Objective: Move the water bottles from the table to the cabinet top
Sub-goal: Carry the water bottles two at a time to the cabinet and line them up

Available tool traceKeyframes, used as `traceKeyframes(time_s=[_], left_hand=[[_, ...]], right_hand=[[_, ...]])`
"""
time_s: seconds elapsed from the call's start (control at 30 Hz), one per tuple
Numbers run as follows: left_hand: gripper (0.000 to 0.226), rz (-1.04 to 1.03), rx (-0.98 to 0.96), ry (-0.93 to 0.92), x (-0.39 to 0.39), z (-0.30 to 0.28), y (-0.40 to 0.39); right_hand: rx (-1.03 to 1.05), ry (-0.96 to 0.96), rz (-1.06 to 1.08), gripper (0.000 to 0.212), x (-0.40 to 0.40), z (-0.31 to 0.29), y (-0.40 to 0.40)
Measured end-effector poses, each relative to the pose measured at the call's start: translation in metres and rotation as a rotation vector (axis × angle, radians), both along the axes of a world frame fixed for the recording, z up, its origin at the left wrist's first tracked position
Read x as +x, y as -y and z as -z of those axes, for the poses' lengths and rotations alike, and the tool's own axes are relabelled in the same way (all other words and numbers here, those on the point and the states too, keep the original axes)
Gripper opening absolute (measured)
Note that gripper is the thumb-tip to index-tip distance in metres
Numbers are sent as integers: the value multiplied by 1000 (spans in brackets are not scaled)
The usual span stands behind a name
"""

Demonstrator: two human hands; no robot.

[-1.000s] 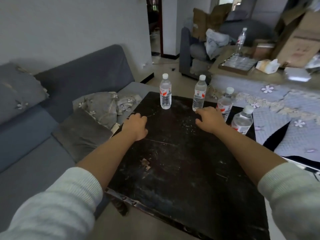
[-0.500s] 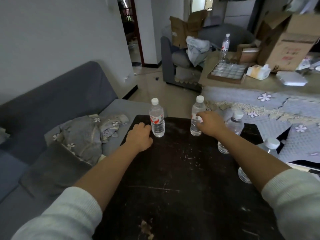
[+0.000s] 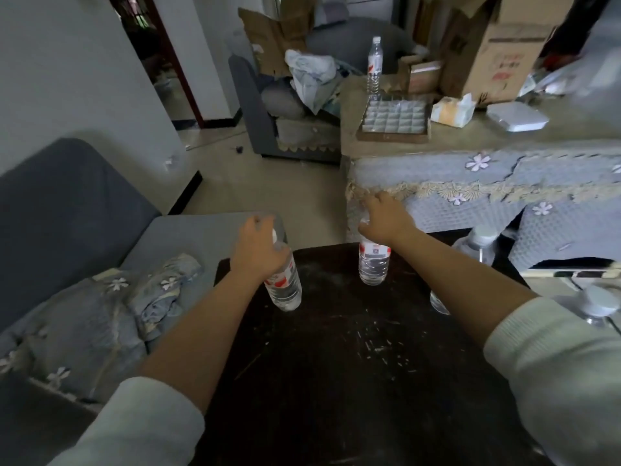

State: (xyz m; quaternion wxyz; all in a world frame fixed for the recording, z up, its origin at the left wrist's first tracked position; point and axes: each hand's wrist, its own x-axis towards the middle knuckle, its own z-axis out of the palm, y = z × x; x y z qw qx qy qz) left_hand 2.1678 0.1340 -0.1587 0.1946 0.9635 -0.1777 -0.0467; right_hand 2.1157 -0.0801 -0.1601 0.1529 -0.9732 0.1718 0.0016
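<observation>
Barely started, by the look of it: one water bottle (image 3: 374,63) already stands on the cloth-draped cabinet top (image 3: 386,148) across the room, though whether it belongs to this job I cannot tell, and four more are on or just above the dark scratched desk (image 3: 336,364). The left hand (image 3: 258,250) is wrapped round the neck and shoulder of the left bottle (image 3: 284,284), which tilts and seems to be coming off the surface. The right hand (image 3: 383,216) closes over the cap end of the middle bottle (image 3: 373,264), whose base seems to rest on the desk. Two further bottles wait at the right edge, one (image 3: 477,245) partly behind the right forearm, the other (image 3: 596,304) close to the camera with only its cap and shoulder showing. I judge that this pair needs carrying over first, then a second trip for the remaining two.
</observation>
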Motion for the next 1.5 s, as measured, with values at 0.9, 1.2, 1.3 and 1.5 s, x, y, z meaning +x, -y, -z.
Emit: traceKeyframes(time_s=[0.9,1.2,1.3,1.5], left_hand=[[31,-51,114,10,-90,-4,-23],[12,144,227,-303,-164,-58,-31],[14,275,214,-211,-192,-80,-30],[11,571,260,-49,-252,-100,-35]], right_hand=[[-97,-110,-179,26,-91,-10,-41],[46,-402,-224,21,-187,-48,-62],[75,-354,-142,12,-226,-70,-74],[112,-182,111,29,-311,-94,-98]])
